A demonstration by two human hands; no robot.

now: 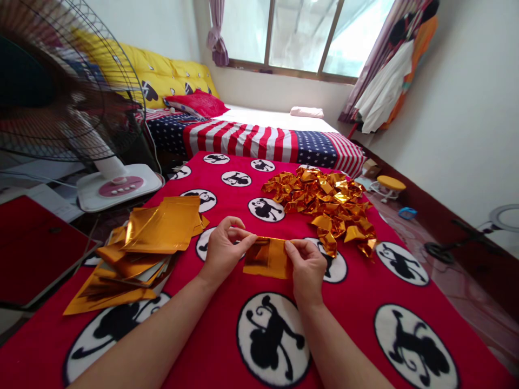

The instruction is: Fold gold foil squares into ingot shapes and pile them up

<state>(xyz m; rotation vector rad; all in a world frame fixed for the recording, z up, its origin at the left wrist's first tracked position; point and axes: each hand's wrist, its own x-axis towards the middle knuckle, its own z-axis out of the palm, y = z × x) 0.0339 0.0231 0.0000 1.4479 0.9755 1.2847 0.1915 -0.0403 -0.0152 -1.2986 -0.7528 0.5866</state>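
Observation:
A gold foil sheet [268, 259] is stretched between both hands above the red cloth, its top edge folded over. My left hand [227, 246] pinches its upper left corner between thumb and fingers. At the upper right corner, my right hand [307, 266] grips it with the thumb on top. To the left lies a loose stack of flat gold sheets [162, 224]. A heap of folded, crinkled gold foil pieces [320, 192] spreads at the back right.
The red cloth with round monkey prints [340, 329] covers the table. A fan [121, 186] stands at the left beside a dark red panel [36, 248]. Behind are a bed [259, 138] and a window. A yellow stool [391, 182] and a ring light stand [446, 251] are at the right.

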